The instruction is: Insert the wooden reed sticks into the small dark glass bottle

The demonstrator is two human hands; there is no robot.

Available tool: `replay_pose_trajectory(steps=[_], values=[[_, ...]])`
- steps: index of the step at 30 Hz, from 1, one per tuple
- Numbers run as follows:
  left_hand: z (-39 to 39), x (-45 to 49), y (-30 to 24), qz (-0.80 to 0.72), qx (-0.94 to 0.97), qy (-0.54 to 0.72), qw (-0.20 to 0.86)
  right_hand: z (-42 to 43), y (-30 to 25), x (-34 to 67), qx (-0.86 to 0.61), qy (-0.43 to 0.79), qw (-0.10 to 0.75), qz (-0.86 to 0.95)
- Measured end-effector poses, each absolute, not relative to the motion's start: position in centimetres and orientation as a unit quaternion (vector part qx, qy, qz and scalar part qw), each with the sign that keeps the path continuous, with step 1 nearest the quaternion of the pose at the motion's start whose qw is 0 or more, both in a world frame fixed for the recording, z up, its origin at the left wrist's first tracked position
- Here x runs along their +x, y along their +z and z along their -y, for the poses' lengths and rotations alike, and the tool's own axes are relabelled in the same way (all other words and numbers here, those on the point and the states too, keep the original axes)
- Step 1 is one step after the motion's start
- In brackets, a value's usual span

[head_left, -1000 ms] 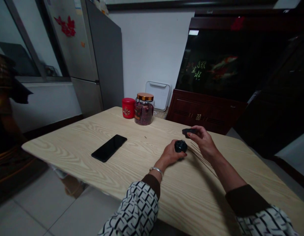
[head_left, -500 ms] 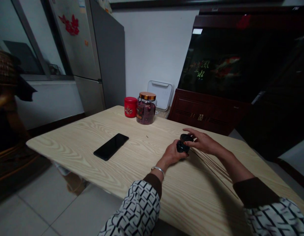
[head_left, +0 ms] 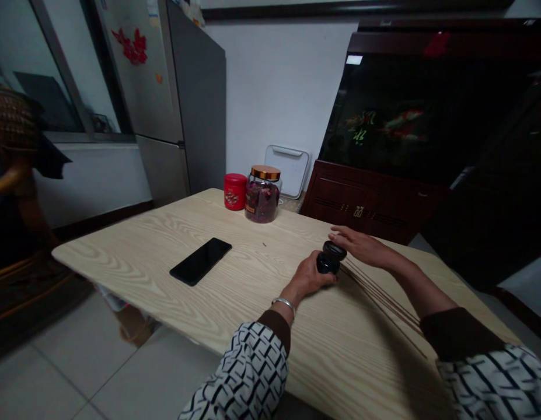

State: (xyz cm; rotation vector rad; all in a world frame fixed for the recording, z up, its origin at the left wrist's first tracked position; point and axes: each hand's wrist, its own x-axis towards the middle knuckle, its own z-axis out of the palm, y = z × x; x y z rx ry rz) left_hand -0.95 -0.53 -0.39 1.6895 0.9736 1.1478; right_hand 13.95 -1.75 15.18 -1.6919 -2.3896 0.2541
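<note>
A small dark round jar (head_left: 330, 260) stands on the light wooden table (head_left: 174, 233), its dark lid now sitting on top. My left hand (head_left: 309, 277) is wrapped round the jar's lower body from the near side. My right hand (head_left: 362, 246) lies just right of the lid, fingers stretched out and flat, fingertips touching the lid's edge. Several thin brown sticks (head_left: 379, 294) lie on the table under my right forearm, running from the jar toward me.
A black phone (head_left: 201, 261) lies face up at the table's left middle. A red tin (head_left: 234, 191) and a glass jar with a copper lid (head_left: 263, 193) stand at the far edge. A grey fridge (head_left: 174, 99) and a dark fish tank (head_left: 405, 122) stand behind.
My right hand carried the dark lid from the table's far side onto the jar and set it there; its fingers have since flattened. My left hand kept hold of the jar.
</note>
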Motion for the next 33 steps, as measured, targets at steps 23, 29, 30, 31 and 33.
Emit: replay_pose_trajectory(steps=[23, 29, 30, 31, 33], values=[[1.3, -1.3, 0.8, -0.396, 0.673, 0.452, 0.431, 1.0, 13.4, 15.4, -0.463, 0.108, 0.099, 0.874], [1.1, -1.2, 0.5, -0.390, 0.671, 0.451, 0.441, 0.8, 12.9, 15.2, -0.470, 0.040, 0.093, 0.877], [1.0, -1.2, 0.4, -0.387, 0.672, 0.452, 0.442, 0.8, 12.8, 15.2, -0.470, 0.034, 0.094, 0.877], [1.0, -1.2, 0.3, -0.383, 0.673, 0.454, 0.442, 1.0, 12.7, 15.2, -0.471, 0.030, 0.095, 0.877], [0.9, -1.2, 0.0, -0.374, 0.675, 0.458, 0.441, 1.2, 12.5, 15.1, -0.475, 0.025, 0.101, 0.874]])
